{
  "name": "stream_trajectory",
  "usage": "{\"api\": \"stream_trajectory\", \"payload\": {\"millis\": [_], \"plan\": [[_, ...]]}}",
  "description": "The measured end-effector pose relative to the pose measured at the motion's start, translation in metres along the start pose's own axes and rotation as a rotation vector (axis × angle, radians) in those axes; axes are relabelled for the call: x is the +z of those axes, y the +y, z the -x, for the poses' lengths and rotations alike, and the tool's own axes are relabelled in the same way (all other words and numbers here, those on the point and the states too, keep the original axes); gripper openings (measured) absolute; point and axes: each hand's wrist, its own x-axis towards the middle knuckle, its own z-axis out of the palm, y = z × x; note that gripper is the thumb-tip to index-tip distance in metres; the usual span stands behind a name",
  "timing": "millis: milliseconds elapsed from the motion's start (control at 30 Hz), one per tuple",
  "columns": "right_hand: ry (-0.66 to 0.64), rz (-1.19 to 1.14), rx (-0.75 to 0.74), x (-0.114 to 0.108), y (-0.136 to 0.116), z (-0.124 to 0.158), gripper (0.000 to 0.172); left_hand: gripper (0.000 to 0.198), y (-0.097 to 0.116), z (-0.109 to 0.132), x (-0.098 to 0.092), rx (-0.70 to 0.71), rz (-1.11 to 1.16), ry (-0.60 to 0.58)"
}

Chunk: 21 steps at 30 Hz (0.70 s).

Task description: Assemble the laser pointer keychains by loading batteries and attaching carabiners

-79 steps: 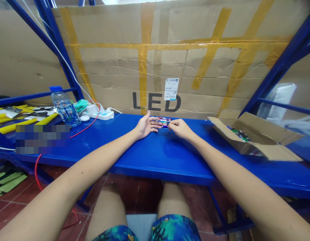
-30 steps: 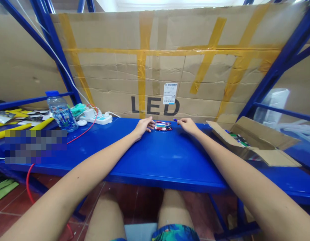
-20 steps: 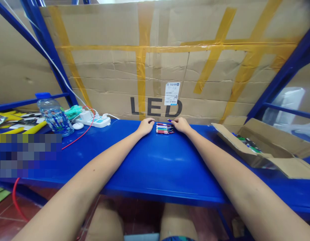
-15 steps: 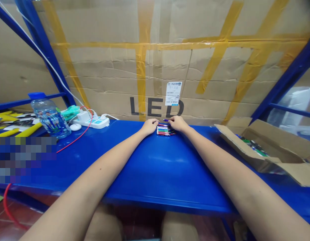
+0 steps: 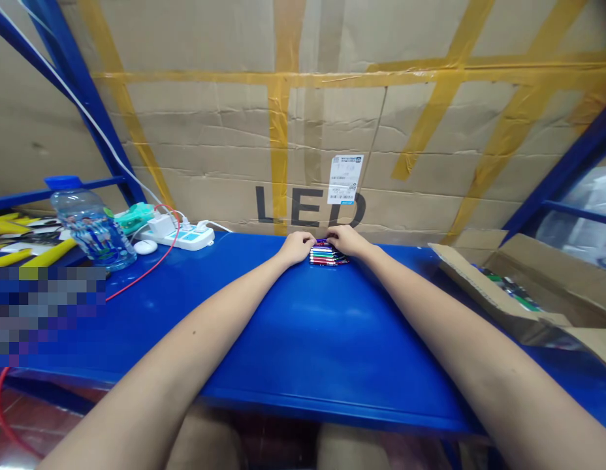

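Note:
A row of pens (image 5: 324, 255) in several colours, red, white, green and blue among them, lies side by side on the blue table, near its back edge. At the far side of the row is a purple-blue pen (image 5: 322, 241). My right hand (image 5: 347, 241) is closed on its right end, fingers bent down. My left hand (image 5: 298, 248) is closed at the left ends of the row, its fingertips against the same pen's left end. The right ends of several pens are partly hidden under my right hand.
On the right stands an open cardboard box (image 5: 552, 261) with more pens (image 5: 513, 290) inside. A plastic bottle (image 5: 90, 225), a white power strip (image 5: 188, 239) and a red cable (image 5: 156, 264) are at the left. A large cardboard panel (image 5: 209, 150) rises behind the table.
My right hand has lowered the purple-blue pen from above the row to its far side. My left fingertips have come to its other end. The camera view has shifted slightly.

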Motion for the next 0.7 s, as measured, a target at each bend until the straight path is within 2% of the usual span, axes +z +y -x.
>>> {"api": "stream_trajectory", "payload": {"millis": [267,500,700], "plan": [[-0.029,-0.097,0.022,-0.0041,-0.0012,0.0041,0.035,0.024,-0.0028,-0.0021,-0.0011,-0.031,0.043,0.028],[-0.023,-0.171,0.05,-0.0047,-0.0023,0.0059,0.034,0.026,-0.0022,-0.0029,-0.0009,-0.07,0.037,0.061],[-0.029,-0.217,0.079,-0.0035,-0.0016,0.0045,0.034,0.042,-0.0005,-0.0013,-0.0004,-0.049,-0.003,-0.021]]}}
